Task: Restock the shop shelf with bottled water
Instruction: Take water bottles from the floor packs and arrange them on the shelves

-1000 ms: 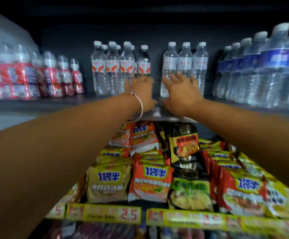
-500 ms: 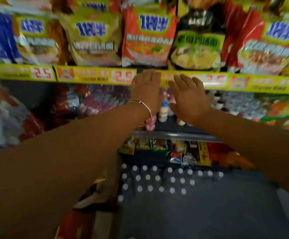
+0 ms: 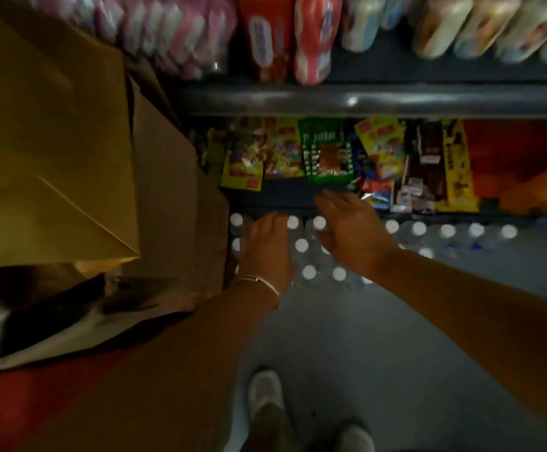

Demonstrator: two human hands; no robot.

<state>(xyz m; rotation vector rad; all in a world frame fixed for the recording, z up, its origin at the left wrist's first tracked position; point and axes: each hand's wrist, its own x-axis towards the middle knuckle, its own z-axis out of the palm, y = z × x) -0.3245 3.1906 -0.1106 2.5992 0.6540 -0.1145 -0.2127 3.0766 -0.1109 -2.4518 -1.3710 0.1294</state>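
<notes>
A dim shop aisle with a grey floor runs along low shelves of snack packets. Water bottles stand on the floor against the bottom shelf's edge, white caps up. Both hands hover over them, holding nothing: left hand with fingers loosely bent, right hand spread flat. Cardboard boxes stand at the left.
</notes>
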